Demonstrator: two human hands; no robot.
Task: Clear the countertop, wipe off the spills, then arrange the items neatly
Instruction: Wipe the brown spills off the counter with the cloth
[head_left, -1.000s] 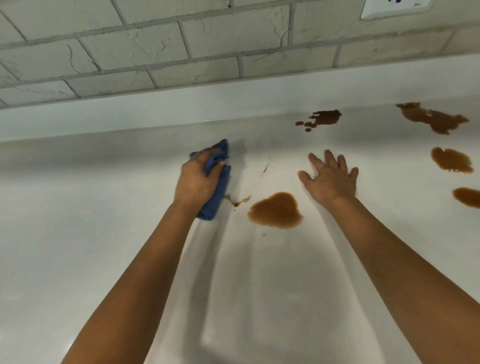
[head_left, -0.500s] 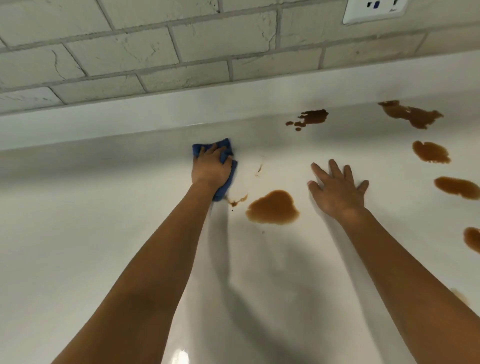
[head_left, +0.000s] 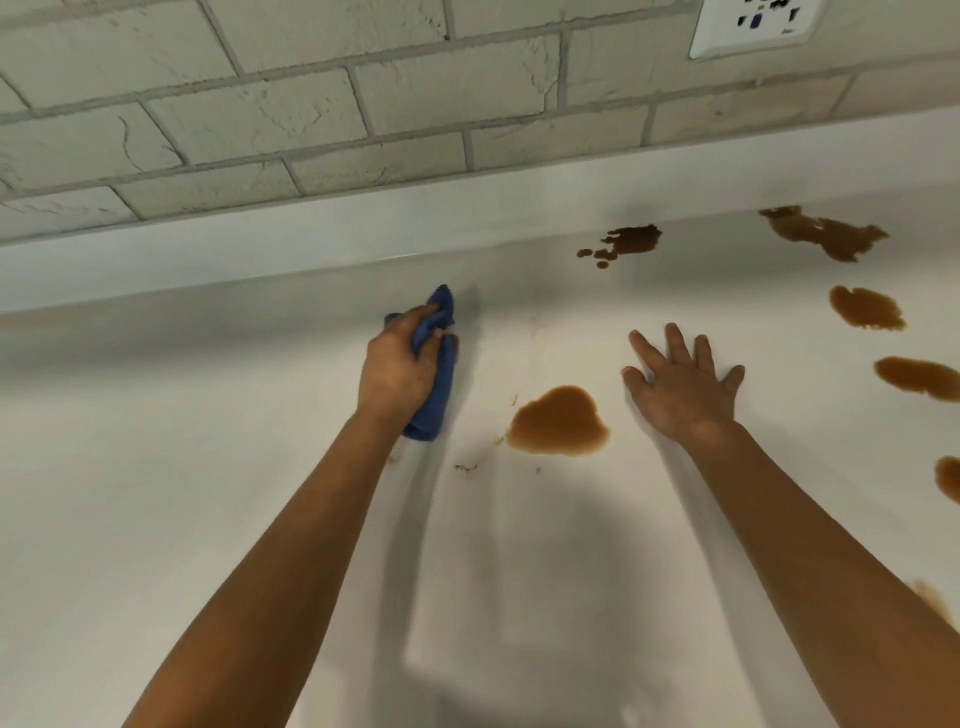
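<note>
The left hand (head_left: 397, 371) has its grip curled tight round a bunched blue cloth (head_left: 436, 384), pressing it down on the white desk (head_left: 156, 467). The cloth sticks out of the fist at 12 o'clock and again at 6 o'clock. The right hand (head_left: 683, 392) lies flat on the desk, fingers spread wide, holding nothing. Between the two hands, at 3 o'clock from the cloth and near it, sits a round brown puddle (head_left: 558, 422), with small brown flecks (head_left: 465, 467) at its 8 o'clock. More brown spills (head_left: 865, 307) lie from 12 to 4 o'clock of the right hand, one small patch (head_left: 631, 240) close under the backsplash ledge (head_left: 260, 244). A wall socket (head_left: 753, 23) sits in the brick tiles at 1 o'clock
</note>
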